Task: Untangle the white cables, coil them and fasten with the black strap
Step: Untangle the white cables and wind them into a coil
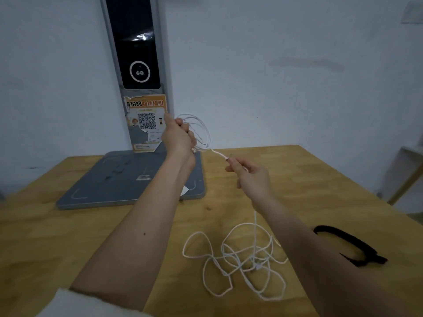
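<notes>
My left hand (179, 137) is raised above the table and grips a small coil of white cable (201, 129), whose loops stick out to the right of the fist. From that coil a short stretch of cable runs down to my right hand (251, 177), which pinches it between its fingertips. Below my right hand the cable drops to a loose tangle of white cable (242, 259) lying on the wooden table (320, 179). The black strap (350, 247) lies on the table to the right, partly hidden behind my right forearm.
A grey scanning device stands at the back of the table, with a flat base plate (119, 179) and an upright column (137, 65) bearing a dark screen and an orange QR sticker. A white wall is behind. The table's right edge is near the strap.
</notes>
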